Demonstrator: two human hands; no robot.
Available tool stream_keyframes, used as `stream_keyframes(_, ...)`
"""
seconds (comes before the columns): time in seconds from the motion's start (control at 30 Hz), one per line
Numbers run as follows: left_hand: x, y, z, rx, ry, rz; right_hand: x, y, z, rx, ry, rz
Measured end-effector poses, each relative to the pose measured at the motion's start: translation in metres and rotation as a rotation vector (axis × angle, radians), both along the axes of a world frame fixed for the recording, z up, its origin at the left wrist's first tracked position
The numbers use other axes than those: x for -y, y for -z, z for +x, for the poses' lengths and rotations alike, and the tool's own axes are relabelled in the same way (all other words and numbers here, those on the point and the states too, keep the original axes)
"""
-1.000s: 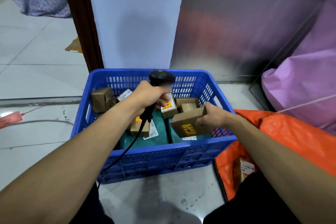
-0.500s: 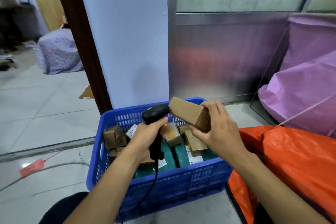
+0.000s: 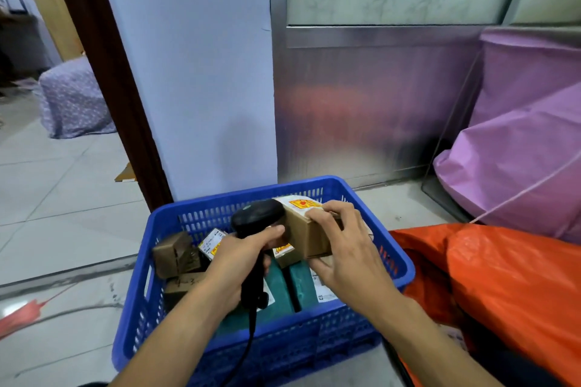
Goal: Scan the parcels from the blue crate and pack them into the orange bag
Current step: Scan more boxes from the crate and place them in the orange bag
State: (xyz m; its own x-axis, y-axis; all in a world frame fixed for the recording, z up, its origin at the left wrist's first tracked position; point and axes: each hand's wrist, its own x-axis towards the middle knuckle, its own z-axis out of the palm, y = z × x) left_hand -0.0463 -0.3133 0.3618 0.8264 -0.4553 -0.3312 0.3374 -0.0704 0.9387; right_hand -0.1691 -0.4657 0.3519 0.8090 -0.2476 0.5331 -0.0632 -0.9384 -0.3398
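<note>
While above the blue crate (image 3: pixel 251 195), left hand (image 3: pixel 239 258) tight round the scanner (image 3: pixel 256 217), right hand (image 3: pixel 345 254) round a parcel (image 3: pixel 305 236).

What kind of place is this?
Probably a courier sorting room: a blue crate of labelled parcels, a corded scanner held at a cardboard parcel, an orange bag and purple sacks nearby.

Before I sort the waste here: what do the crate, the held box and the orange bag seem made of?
Crate: moulded plastic, glossy blue, with slotted walls.
Box: matte brown cardboard, sharp folded edges, paper label stuck on.
Bag: probably thin plastic sheeting, perhaps woven; it shows sheen and soft creases, weave unclear.
</note>
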Motion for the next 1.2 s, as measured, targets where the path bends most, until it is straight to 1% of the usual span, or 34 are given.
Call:
stream_keyframes(0.17, 0.007, 0.004, -0.001, -0.104, -0.069, -0.067, -0.007, 0.002, 0.001, 0.001, 0.045, -0.16)
stream_keyframes(0.3, 0.011, 0.008, -0.001, -0.182, -0.088, -0.091, -0.011, 0.004, 0.002, 0.015, 0.042, -0.203)
stream_keyframes(0.4, 0.014, 0.009, -0.005, -0.171, -0.089, -0.101, -0.012, 0.006, 0.001, 0.015, 0.045, -0.23)
stream_keyframes(0.57, 0.013, 0.002, -0.015, -0.162, -0.075, -0.057, -0.017, 0.007, -0.001, 0.055, 0.033, -0.306)
stream_keyframes(0.73, 0.01, 0.003, -0.014, -0.192, -0.047, -0.051, -0.019, 0.013, -0.004, 0.04, -0.017, -0.31)
stream_keyframes(0.9, 0.005, -0.001, -0.01, -0.194, -0.106, -0.084, -0.017, 0.012, -0.005, -0.035, -0.077, -0.241)
stream_keyframes(0.93, 0.004, -0.001, -0.008, -0.183, -0.109, -0.086, -0.016, 0.011, -0.005, -0.042, -0.08, -0.199)
stream_keyframes(1.0, 0.003, -0.004, -0.009, -0.146, -0.107, -0.103, -0.014, 0.007, -0.004, -0.035, -0.053, -0.02)
stream_keyframes(1.07, 0.001, -0.009, -0.01, -0.114, -0.12, -0.142, -0.007, 0.003, -0.003, -0.031, 0.009, 0.273)
stream_keyframes(1.1, 0.001, -0.011, -0.01, -0.104, -0.123, -0.163, -0.002, 0.001, -0.003, -0.063, 0.025, 0.448)
stream_keyframes(1.17, -0.002, -0.013, -0.011, -0.07, -0.112, -0.181, 0.005, -0.003, -0.002, -0.185, -0.025, 0.761)
stream_keyframes(1.2, -0.002, -0.013, -0.012, -0.059, -0.095, -0.182, 0.005, -0.004, -0.002, -0.246, -0.071, 0.874)
